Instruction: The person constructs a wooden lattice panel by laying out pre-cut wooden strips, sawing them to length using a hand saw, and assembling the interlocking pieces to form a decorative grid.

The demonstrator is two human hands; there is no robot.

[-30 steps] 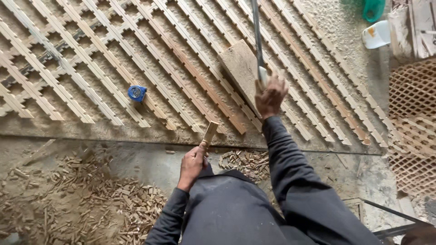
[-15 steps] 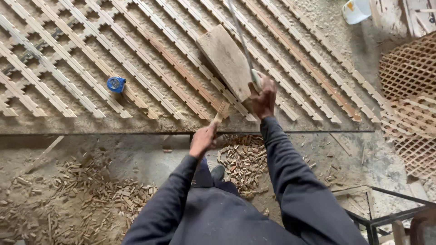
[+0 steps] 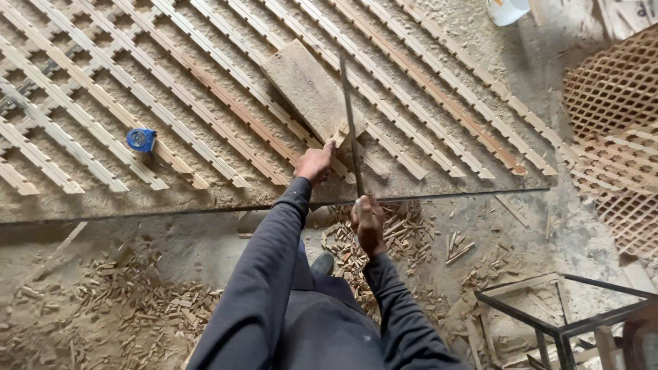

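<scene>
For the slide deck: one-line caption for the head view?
Left hand steadies a wooden lattice; right hand holds a thin saw.

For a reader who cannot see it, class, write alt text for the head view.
Seen from above, a person's left hand presses on a wooden lattice panel beside a flat wooden block, while the right hand grips a long thin saw blade. A blue tape measure lies on the lattice; wood offcuts litter the floor.
</scene>
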